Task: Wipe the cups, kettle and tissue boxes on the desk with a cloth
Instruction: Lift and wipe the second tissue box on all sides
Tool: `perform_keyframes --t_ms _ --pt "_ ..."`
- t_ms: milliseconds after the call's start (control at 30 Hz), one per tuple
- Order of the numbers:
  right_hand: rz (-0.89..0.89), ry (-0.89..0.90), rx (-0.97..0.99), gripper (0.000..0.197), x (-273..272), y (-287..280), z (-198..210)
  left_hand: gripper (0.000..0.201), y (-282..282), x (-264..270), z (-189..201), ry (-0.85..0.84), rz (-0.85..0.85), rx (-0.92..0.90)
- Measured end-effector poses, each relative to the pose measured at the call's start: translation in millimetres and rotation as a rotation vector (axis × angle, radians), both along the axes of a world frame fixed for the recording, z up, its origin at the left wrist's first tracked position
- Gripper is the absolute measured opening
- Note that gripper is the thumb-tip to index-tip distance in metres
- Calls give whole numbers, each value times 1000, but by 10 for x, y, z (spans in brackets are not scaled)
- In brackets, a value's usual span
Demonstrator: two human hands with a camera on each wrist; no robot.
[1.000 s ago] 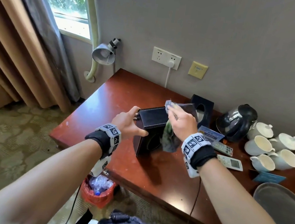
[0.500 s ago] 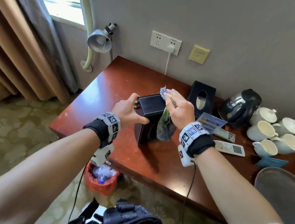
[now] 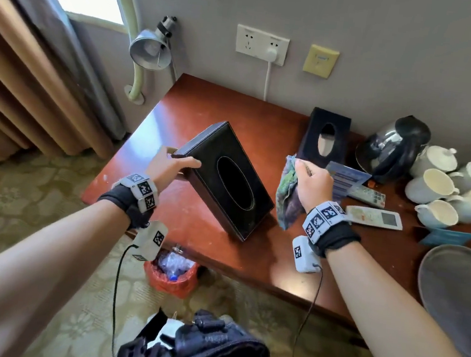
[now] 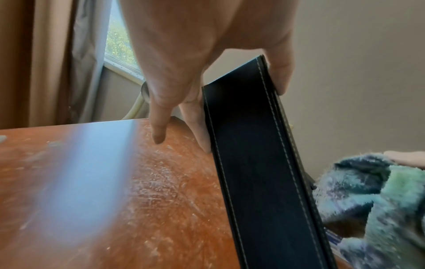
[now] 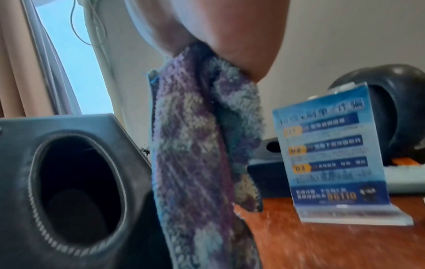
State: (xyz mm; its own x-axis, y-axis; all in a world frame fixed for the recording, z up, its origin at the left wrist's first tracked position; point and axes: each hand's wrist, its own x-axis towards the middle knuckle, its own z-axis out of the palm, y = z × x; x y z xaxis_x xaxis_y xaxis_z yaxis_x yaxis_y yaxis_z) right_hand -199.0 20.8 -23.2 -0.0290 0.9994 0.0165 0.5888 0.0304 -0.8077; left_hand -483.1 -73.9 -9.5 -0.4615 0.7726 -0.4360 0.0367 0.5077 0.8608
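My left hand (image 3: 175, 164) grips the upper end of a black leather tissue box (image 3: 225, 177), thumb on its face and fingers (image 4: 197, 125) behind it. The box (image 4: 260, 163) is tilted, its lower edge on the red-brown desk (image 3: 236, 105), its oval opening (image 5: 76, 187) facing up. Just right of it and apart from it, my right hand (image 3: 313, 184) holds a bunched blue-green cloth (image 3: 286, 196) that hangs down (image 5: 197, 154). A second dark tissue box (image 3: 325, 137), a black kettle (image 3: 393, 146) and several white cups (image 3: 433, 186) stand at the back right.
Two remote controls (image 3: 373, 216) and a blue standing card (image 5: 331, 158) lie right of my right hand. A grey round tray (image 3: 455, 297) overhangs the desk's right front. A lamp (image 3: 150, 48) is on the wall, and a red-lined bin (image 3: 172, 274) and a dark bag (image 3: 209, 348) sit on the floor.
The tissue box has tipped from upright to leaning, opening now facing up. My right hand with the cloth has come off the box and moved to its right.
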Motion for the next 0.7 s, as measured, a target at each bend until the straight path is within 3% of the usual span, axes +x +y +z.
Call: perform_keyframes --t_ms 167,333,533,633,700 --pt "12 -43 -131 34 -126 -189 -306 60 -102 -159 -252 6 59 -20" --pt "-27 -59 -217 34 -203 -331 -558 9 -141 -197 -478 -28 95 20" --pt "-30 -106 -265 35 -144 -409 -545 40 -16 -42 -572 10 145 10" --pt "-23 -125 -252 42 -110 -429 -520 75 23 45 -656 -6 59 -71" --pt "-24 -128 -230 46 -90 -446 -501 83 39 121 -717 12 -33 -130"
